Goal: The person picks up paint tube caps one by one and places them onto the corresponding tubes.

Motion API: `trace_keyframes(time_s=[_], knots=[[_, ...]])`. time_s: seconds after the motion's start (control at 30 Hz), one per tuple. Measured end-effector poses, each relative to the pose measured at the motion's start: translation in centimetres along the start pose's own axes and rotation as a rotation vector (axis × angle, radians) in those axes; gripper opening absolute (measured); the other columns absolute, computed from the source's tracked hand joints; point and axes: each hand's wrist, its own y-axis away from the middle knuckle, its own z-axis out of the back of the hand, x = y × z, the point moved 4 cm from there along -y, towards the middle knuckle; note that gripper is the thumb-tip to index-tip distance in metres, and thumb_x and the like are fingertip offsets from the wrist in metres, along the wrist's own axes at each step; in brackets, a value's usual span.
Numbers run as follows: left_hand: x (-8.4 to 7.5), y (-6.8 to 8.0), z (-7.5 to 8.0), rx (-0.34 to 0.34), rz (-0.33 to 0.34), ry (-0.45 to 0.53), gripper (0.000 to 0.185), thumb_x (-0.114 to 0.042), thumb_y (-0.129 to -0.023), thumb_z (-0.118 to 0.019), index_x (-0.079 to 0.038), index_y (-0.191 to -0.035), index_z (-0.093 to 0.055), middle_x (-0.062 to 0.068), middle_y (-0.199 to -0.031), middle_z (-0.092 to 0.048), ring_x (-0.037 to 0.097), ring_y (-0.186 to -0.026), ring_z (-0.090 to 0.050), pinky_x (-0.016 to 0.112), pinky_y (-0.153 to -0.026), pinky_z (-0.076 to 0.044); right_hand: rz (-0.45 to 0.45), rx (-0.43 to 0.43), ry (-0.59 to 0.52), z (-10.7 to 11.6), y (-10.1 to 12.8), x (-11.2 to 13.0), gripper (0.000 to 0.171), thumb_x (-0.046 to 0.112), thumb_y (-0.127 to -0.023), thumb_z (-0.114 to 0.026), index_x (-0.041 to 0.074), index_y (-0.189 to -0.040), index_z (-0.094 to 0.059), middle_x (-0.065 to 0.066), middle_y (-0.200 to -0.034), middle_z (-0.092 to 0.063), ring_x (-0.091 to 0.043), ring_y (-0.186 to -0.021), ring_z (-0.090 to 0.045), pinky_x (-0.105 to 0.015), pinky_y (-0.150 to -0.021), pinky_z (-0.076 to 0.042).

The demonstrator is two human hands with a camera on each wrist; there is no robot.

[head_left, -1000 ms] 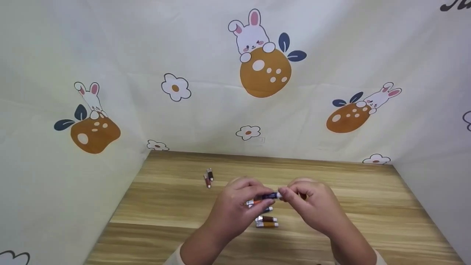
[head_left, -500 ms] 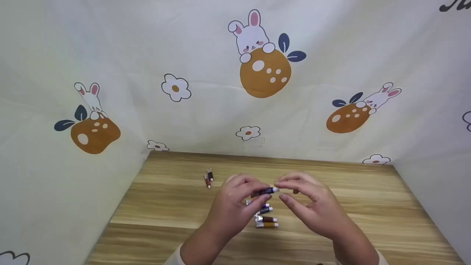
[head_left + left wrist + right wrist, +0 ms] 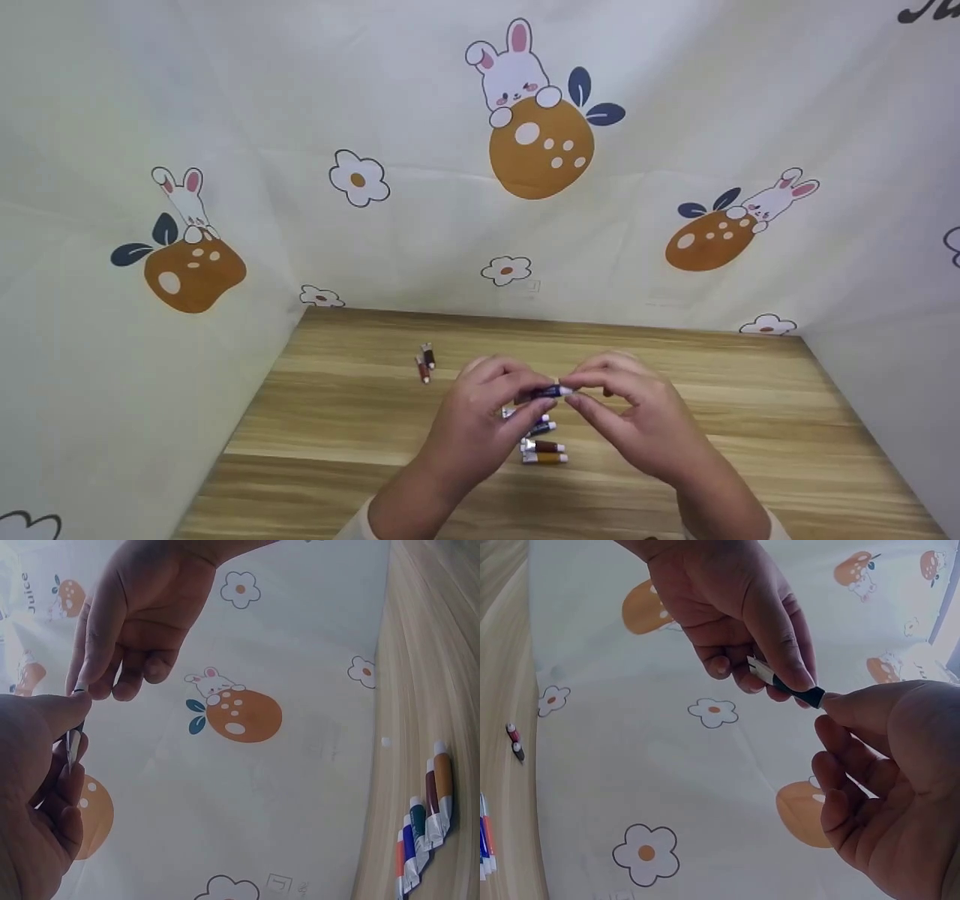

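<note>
Above the middle of the table, my left hand (image 3: 480,409) pinches a small dark blue paint tube (image 3: 550,391) between thumb and fingers. The tube lies nearly level, white cap to the right. My right hand (image 3: 637,412) meets it from the other side, thumb and forefinger pinching the cap. In the right wrist view, the tube's silvery flat end (image 3: 761,670) sticks out past the left thumb, and the right thumb covers the cap. Below the hands lie several more tubes: an ochre tube (image 3: 546,458), a brown tube (image 3: 550,447) and a dark tube (image 3: 541,428), among others partly hidden.
Two more paint tubes, a red one (image 3: 423,370) and a black one (image 3: 428,356), lie together at the back left of the wooden table (image 3: 337,420). A pale cloth (image 3: 420,247) printed with rabbits and oranges hangs around the back and sides.
Half a second ago the right fingers were spread off the cap; now they pinch it again. The left hand keeps its hold on the tube, which has shifted only slightly.
</note>
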Motion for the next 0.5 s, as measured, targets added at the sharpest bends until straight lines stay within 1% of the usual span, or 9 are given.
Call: trace_keyframes(time_s=[0.17, 0.27, 0.5], knots=[[0.06, 0.03, -0.20, -0.010, -0.035, -0.014, 0.015, -0.034, -0.096, -0.081, -0.024, -0.107, -0.081, -0.016, -0.102, -0.073, 0.002, -0.096, -0.062, 0.023, -0.085, -0.052, -0.056, 0.011, 0.056, -0.11, -0.09, -0.27, 0.021, 0.015, -0.092, -0.085, 0.034, -0.103, -0.082, 0.023, -0.103, -0.075, -0.006, -0.091, -0.066, -0.026, -0.073, -0.054], [0.02, 0.07, -0.26, -0.009, -0.047, -0.016, 0.015, -0.034, -0.096, -0.081, -0.024, -0.107, -0.081, -0.015, -0.102, -0.072, 0.002, -0.095, -0.062, 0.023, -0.083, -0.052, -0.058, 0.015, 0.073, -0.15, -0.15, -0.26, 0.019, 0.016, -0.094, -0.083, 0.034, -0.098, -0.080, 0.025, -0.100, -0.074, -0.005, -0.089, -0.064, -0.025, -0.072, -0.053], [-0.20, 0.10, -0.35, 0.012, -0.061, -0.017, 0.012, -0.033, -0.098, -0.079, -0.024, -0.107, -0.080, -0.016, -0.102, -0.073, 0.002, -0.094, -0.064, 0.023, -0.083, -0.051, -0.072, 0.034, 0.086, -0.28, -0.10, -0.24, 0.019, 0.017, -0.096, -0.081, 0.035, -0.092, -0.076, 0.027, -0.096, -0.070, 0.001, -0.090, -0.060, -0.024, -0.072, -0.051]])
